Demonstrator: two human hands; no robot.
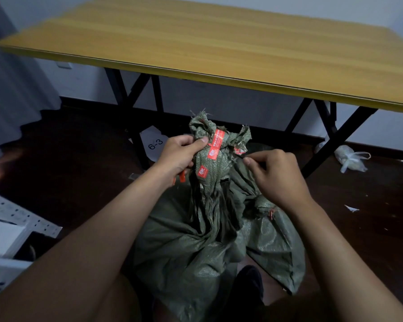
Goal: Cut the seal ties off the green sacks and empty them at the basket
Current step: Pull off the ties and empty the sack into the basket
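A green woven sack (203, 231) stands on the dark floor (79, 173) just in front of the person, its body slumped wide near the bottom of the view and its neck gathered upward into a bunched top. The left hand (177, 154) is closed around the left side of that neck, thumb pressed against the fabric just beside a red seal tie (216, 144) that wraps around the bunched top, its printed strap running diagonally down the neck. Something small and orange-red (182, 177) pokes out below the left palm; what it is cannot be told. The right hand (277, 173) is curled narrow at the right side of the neck, its fingertips pinching at the fabric or the tie's end near a second bit of red; which of the two it grips is unclear. A red label (203, 171) sits on the sack lower on the neck, and another small red piece (270, 214) shows further down on the right. Beyond the sack, a wooden table (219, 43) on black crossed legs spans the far side. Under it lies a white sheet marked 6-3 (155, 145), and a white plastic bag (349, 156) rests on the floor at the far right. White perforated metal shelving (12, 214) stands near the left edge.
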